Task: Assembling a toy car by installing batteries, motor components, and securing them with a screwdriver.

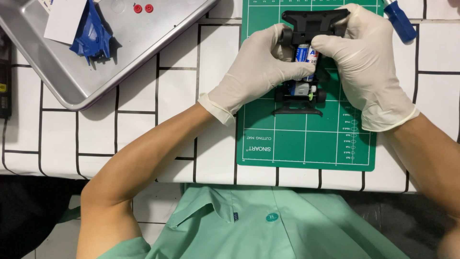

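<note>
A small black toy car chassis rests on a green cutting mat, with two batteries lying in its middle bay. My left hand, in a white glove, grips the chassis from its left side, thumb pressing by the batteries. From the right, my gloved right hand holds the chassis, fingers curled over the batteries and the upper frame. A grey motor part and a small green piece show at the near end of the chassis.
A metal tray at the upper left holds a blue car body shell, a white card and two small red parts. A blue tool handle lies at the upper right. The table has a white cloth with black grid lines.
</note>
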